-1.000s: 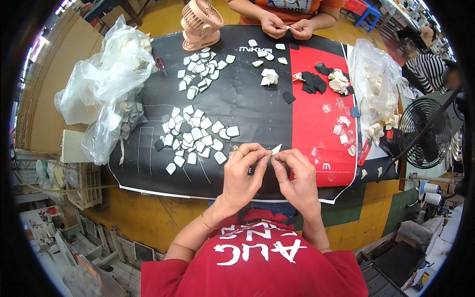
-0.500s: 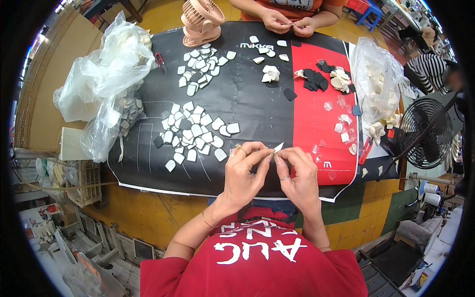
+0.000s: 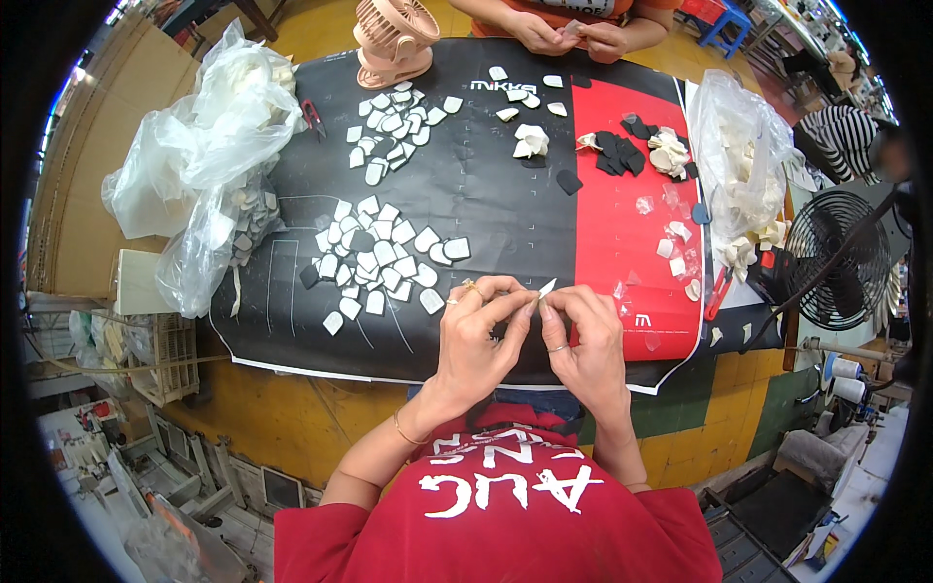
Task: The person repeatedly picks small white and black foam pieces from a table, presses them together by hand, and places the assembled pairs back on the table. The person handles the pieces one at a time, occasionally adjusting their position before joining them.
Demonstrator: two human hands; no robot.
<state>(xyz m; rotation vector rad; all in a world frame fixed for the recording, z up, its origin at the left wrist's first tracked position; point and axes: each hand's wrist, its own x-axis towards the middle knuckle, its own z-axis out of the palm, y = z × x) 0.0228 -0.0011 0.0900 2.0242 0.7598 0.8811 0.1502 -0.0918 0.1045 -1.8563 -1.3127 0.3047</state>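
Matt black-and-red cloth mat [image 3: 505,194] over a yellow-painted surface [image 3: 292,408], worn and scuffed at its near edge. Small white piece [image 3: 546,288], thin and stiff like plastic, pinched between left hand [image 3: 476,335] and right hand [image 3: 583,340]. Metal rings on both. Smooth, matt white chips [image 3: 379,257] spread near the mat's left edge. Crinkled, glossy clear plastic bags [image 3: 209,146] at the left edge. Pink plastic fan [image 3: 394,39] at the far edge, smooth. Black wire-metal fan [image 3: 836,257] off the right edge.
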